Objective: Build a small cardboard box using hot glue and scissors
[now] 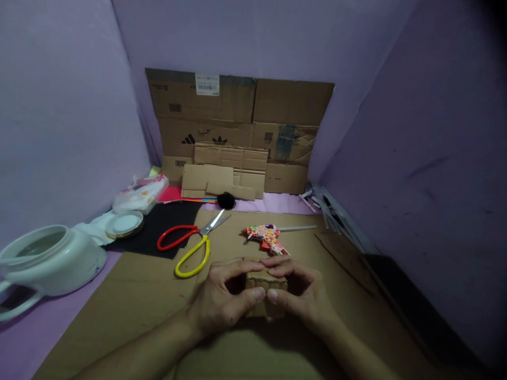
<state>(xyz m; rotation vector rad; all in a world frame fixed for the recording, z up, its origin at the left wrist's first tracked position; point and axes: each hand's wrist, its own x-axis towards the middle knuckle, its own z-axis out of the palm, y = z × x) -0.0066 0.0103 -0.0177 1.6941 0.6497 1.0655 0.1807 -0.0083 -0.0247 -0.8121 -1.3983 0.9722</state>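
A small folded cardboard piece point(266, 309) is held between my two hands near the bottom middle. My left hand point(227, 295) grips its left side, thumb on the near face and fingers over the top. On the right side my right hand point(299, 290) holds it the same way, the two thumbs almost touching. Just beyond the hands lies a flower-patterned glue gun point(269, 236) with a glue stick point(299, 228) in its back. Scissors point(206, 230) with one red and one yellow handle lie to the left, blades partly apart.
A cardboard sheet point(130, 306) covers the work surface. At left are a white teapot-like pot point(67, 264), a round lid point(124, 224) and black paper point(154, 232). Black yarn point(226, 200) and upright cardboard point(285, 105) stand behind; glue sticks point(336, 214) lie at right.
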